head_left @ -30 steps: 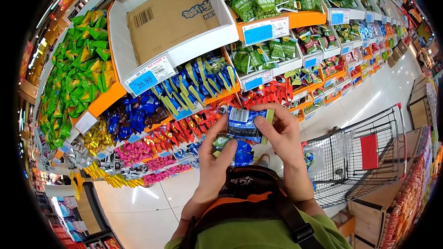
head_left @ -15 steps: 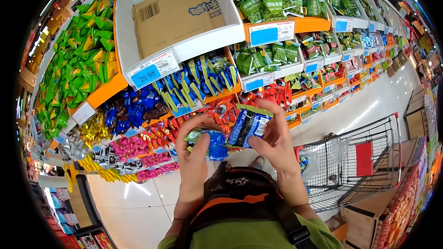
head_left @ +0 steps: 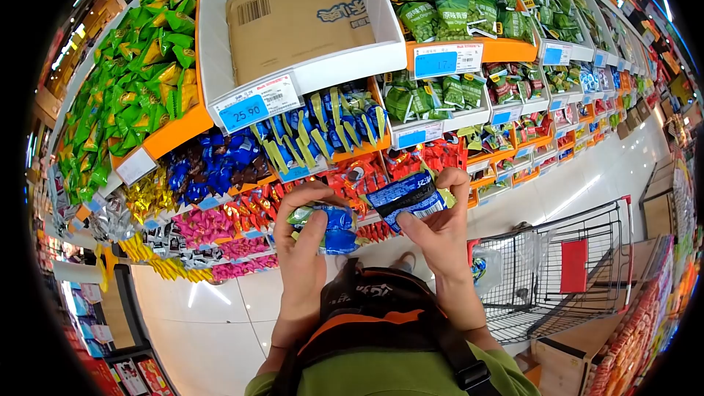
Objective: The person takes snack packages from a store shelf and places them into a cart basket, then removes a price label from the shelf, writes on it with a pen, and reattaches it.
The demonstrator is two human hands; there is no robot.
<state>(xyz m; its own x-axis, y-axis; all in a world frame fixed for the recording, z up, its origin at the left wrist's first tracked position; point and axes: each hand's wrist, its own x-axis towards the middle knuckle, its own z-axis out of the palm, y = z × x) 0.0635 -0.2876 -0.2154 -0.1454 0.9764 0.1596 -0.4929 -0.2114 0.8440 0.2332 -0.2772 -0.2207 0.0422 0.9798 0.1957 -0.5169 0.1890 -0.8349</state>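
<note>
The right hand (head_left: 440, 246) pinched a dark-blue packet (head_left: 403, 199) at its eleven o'clock, long axis slanting from eight to two; the left hand (head_left: 302, 249), farther off toward eight, gripped a blue-and-green bundle (head_left: 337, 235) (how many packets, I couldn't tell).

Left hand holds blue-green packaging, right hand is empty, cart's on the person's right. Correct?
Not quite: the right hand isn't empty. The head view shows it holding a blue packet. The rest stands: left hand holds blue-green packaging, and the cart is on the person's right.
</note>
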